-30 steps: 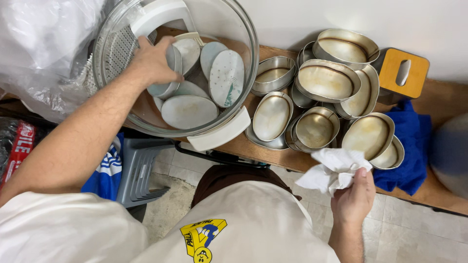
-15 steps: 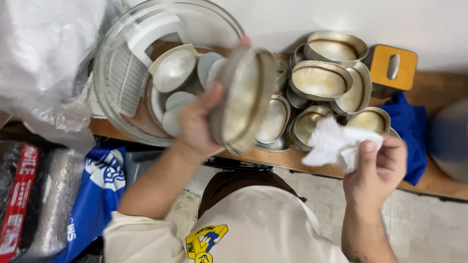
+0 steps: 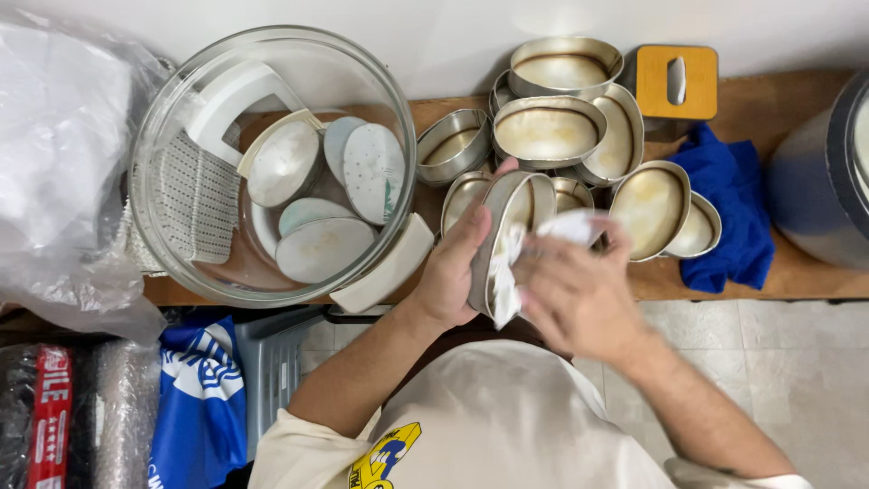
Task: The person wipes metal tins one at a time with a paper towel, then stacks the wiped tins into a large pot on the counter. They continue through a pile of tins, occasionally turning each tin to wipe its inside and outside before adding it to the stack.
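Note:
My left hand (image 3: 453, 272) grips an oval metal tin (image 3: 505, 226), held on edge over the front of the wooden shelf (image 3: 769, 272). My right hand (image 3: 579, 290) presses a white paper towel (image 3: 507, 272) into the tin's hollow side. A large glass bowl (image 3: 181, 118) stands to the left with several oval tins (image 3: 321, 249) and a white slotted insert inside. A pile of oval metal tins (image 3: 552, 127) lies just behind my hands.
A blue cloth (image 3: 733, 208) lies on the shelf at the right, beside an orange block with a metal handle (image 3: 677, 81) and a dark round container (image 3: 828, 181). Clear plastic bags (image 3: 63, 181) bulge at the left. A blue bag (image 3: 199, 398) sits below.
My left hand took one tin out of the glass bowl and brought it in front of me. My right hand moved in with the towel and now presses it into the tin.

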The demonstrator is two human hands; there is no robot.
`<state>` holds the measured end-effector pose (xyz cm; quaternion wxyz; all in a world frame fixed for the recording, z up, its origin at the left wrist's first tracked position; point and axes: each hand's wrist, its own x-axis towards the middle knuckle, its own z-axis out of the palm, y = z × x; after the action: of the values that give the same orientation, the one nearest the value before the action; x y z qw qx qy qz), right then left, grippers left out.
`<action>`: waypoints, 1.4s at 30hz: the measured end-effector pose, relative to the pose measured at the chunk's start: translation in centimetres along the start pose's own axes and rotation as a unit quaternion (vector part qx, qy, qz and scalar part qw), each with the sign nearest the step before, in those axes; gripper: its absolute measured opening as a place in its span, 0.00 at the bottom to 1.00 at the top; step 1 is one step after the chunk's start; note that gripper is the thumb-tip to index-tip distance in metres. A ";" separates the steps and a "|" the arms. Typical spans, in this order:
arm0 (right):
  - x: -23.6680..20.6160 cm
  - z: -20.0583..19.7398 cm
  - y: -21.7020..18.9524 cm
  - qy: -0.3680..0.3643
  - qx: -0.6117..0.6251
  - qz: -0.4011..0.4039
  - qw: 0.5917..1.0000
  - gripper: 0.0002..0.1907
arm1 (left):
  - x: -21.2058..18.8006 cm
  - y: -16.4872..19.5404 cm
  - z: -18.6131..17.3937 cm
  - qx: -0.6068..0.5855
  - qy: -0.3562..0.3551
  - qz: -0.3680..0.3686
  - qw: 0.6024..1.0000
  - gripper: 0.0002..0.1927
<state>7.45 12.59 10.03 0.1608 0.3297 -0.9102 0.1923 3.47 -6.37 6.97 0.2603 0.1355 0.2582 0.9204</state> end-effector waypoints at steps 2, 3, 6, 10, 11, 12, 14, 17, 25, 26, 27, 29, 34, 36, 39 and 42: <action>0.2 -0.7 1.8 0.017 -0.074 0.021 0.997 0.12 | 0.1 -1.1 0.2 -0.062 0.007 -0.058 0.996 0.33; 0.1 -1.2 2.6 0.030 -0.101 0.024 0.994 0.14 | 0.2 -1.6 0.3 -0.093 0.011 -0.087 0.992 0.33; -0.5 -1.4 2.7 0.041 -0.110 0.040 0.992 0.26 | 0.5 -1.8 0.5 -0.077 -0.003 -0.083 0.994 0.32; -1.7 0.4 0.8 0.024 -0.096 0.065 0.993 0.30 | 0.7 -0.8 0.2 0.196 0.000 0.060 0.979 0.34; -2.0 1.1 0.2 0.021 -0.036 0.043 0.998 0.28 | 0.7 -0.7 0.1 0.278 -0.003 0.111 0.954 0.34; -2.4 1.9 -0.5 0.017 0.026 0.022 0.999 0.27 | 0.8 -0.8 0.0 0.356 -0.005 0.160 0.921 0.34; -3.6 2.5 -1.1 0.013 0.205 0.040 0.978 0.28 | 0.9 -1.5 -0.3 0.382 -0.040 0.178 0.906 0.37; -5.8 2.5 -1.4 0.063 0.552 0.155 0.817 0.32 | 1.3 -3.4 -0.9 0.554 -0.124 0.293 0.769 0.39; -7.8 5.7 -0.1 0.092 0.388 0.085 0.913 0.17 | 0.9 -6.3 0.1 0.505 -0.004 0.352 0.788 0.36; -8.1 6.4 0.2 0.111 0.361 0.080 0.922 0.16 | 0.9 -6.3 0.4 0.466 0.036 0.322 0.823 0.36; -8.5 6.9 0.7 0.130 0.331 0.072 0.932 0.16 | 0.9 -6.3 0.5 0.424 0.074 0.294 0.853 0.36; -9.5 7.4 1.7 0.170 0.326 0.106 0.924 0.17 | 1.6 -5.8 0.2 0.342 0.070 0.251 0.903 0.31; -10.6 5.0 6.2 0.363 0.433 0.331 0.756 0.18 | 1.9 -4.5 -2.5 0.287 0.029 0.037 0.957 0.10; -9.4 3.9 7.9 0.472 0.396 0.342 0.709 0.20 | 1.3 -5.9 -2.7 0.267 0.047 0.020 0.962 0.07; -7.7 3.2 6.7 0.482 0.262 0.270 0.791 0.23 | 0.9 -8.6 -2.1 0.233 0.156 0.034 0.959 0.09; -6.5 4.0 3.6 0.303 0.048 0.177 0.935 0.25 | 0.9 -9.7 -1.2 0.009 0.138 0.004 0.990 0.08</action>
<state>9.14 16.79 2.96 0.3763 0.0970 -0.8517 0.3516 6.19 0.72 0.78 0.2178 0.0104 0.2990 0.9290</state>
